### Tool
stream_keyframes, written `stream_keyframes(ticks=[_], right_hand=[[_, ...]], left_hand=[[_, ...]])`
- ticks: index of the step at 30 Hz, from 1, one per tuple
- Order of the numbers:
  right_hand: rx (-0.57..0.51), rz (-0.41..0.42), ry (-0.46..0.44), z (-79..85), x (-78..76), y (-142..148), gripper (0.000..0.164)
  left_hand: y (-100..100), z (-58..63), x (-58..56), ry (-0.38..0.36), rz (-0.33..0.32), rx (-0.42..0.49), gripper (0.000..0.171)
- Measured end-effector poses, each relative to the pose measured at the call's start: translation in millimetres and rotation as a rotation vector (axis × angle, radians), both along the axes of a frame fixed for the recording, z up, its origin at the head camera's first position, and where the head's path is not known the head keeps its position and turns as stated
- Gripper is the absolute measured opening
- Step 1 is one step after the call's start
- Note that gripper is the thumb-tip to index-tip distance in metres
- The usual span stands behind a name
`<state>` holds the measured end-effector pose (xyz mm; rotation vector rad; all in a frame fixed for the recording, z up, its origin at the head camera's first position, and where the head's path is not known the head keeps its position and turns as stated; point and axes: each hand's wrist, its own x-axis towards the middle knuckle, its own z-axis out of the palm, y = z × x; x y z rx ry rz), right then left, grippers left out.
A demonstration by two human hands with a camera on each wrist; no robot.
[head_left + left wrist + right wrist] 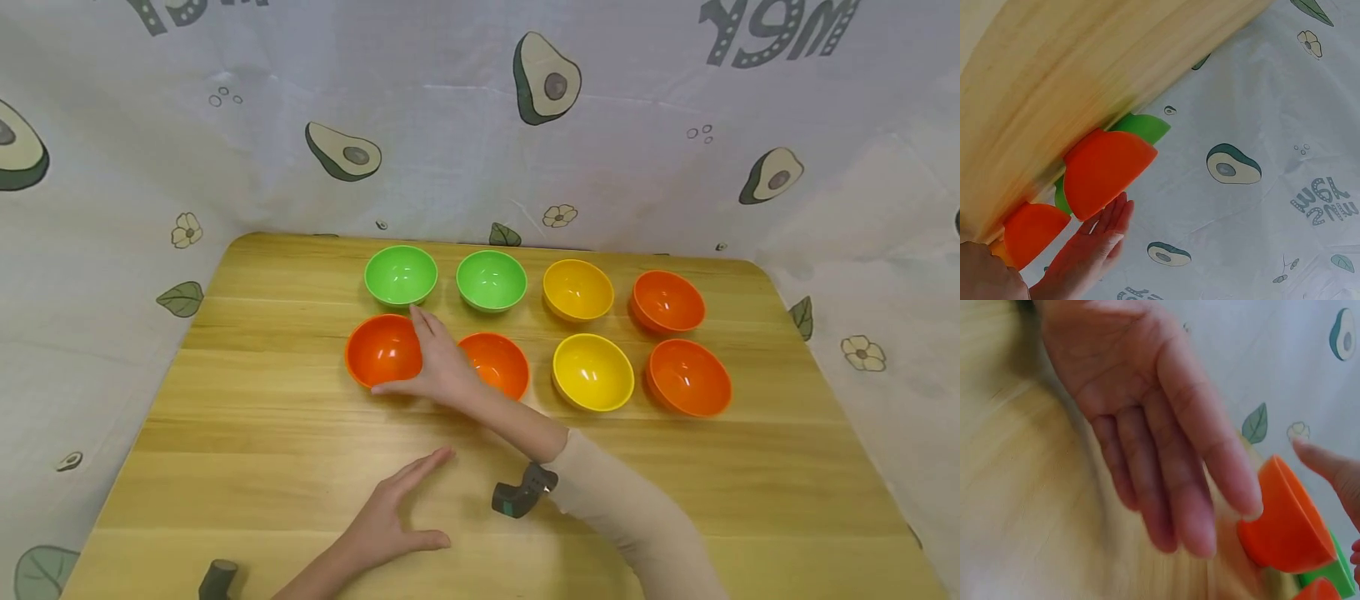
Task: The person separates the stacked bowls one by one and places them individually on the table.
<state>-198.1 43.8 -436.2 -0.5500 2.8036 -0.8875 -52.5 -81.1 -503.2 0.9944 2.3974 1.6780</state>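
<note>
My right hand (pixel 442 367) reaches across to the front-left orange bowl (pixel 375 354). Its thumb and fingers spread around that bowl's right side, right at the rim. The left wrist view shows this right hand (pixel 1088 256) with fairly straight fingers beside the orange bowl (pixel 1107 169). My left hand (pixel 382 521) hovers nearer the front with thumb and fingers apart, holding nothing. In the right wrist view the palm and fingers of the left hand (pixel 1147 419) appear large and extended. A second orange bowl (pixel 498 362) is partly hidden behind my right hand and wrist.
Behind the orange bowls stand two green bowls (pixel 401 277). To the right are an amber bowl (pixel 577 290), a yellow bowl (pixel 592 373) and two more orange bowls (pixel 688 379). All sit upright on the wooden table (pixel 247 433). A patterned cloth (pixel 450 108) hangs along the back.
</note>
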Motion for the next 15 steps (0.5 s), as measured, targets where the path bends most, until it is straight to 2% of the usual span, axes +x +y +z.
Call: stream_keyframes(ticks=[5,8,12,15], right_hand=[[-0.12,0.025,0.02,7.3,-2.5,21.4,0.089],[-0.145,0.015,0.039,11.4,-4.7,36.4,0.076],[-0.154,0.002,0.11,13.5,-10.2,56.5,0.07],[-0.162,-0.004,0.16,14.1,-18.0,72.4,0.07]], left_hand=[[-4.8,5.8,-12.6,0.052,0.019,-0.034,0.059],[-7.7,14.4,-22.9,0.078,0.032,-0.06,0.058],[-11.9,32.2,-41.3,0.077,0.062,-0.141,0.059],[-15.2,49.3,-61.5,0.08,0.076,-0.218,0.056]])
